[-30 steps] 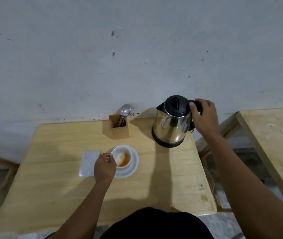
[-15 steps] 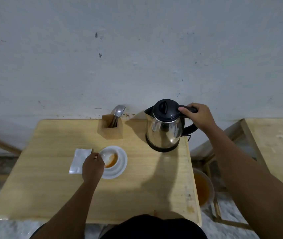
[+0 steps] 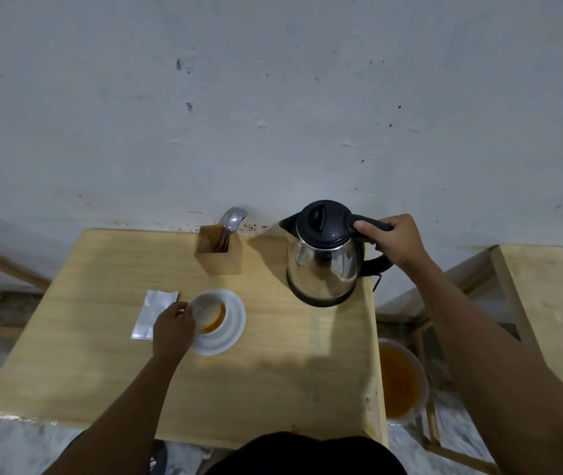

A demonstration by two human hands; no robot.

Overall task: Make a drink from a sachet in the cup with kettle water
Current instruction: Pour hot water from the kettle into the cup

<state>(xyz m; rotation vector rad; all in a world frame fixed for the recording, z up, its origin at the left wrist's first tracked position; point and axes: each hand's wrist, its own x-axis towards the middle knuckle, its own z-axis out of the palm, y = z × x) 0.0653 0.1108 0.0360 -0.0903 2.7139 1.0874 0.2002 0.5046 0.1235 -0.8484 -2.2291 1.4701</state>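
Observation:
A white cup [image 3: 209, 311] holding orange powder or residue stands on a white saucer [image 3: 230, 334] near the middle of the wooden table [image 3: 273, 382]. My left hand [image 3: 173, 329] grips the cup's left side. A white sachet [image 3: 154, 313] lies flat just left of the cup, partly under my hand. A steel kettle [image 3: 323, 258] with a black lid stands at the table's back right. My right hand [image 3: 395, 240] is closed around its black handle.
A wooden holder [image 3: 219, 253] with a spoon and fork stands by the wall, left of the kettle. A bucket of orange liquid [image 3: 400, 382] sits on the floor right of the table. Another wooden table [image 3: 554, 303] is at the far right.
The view has shifted, so everything sits lower and further left in frame. The kettle looks more upright and settled on the table. Both hands keep their holds.

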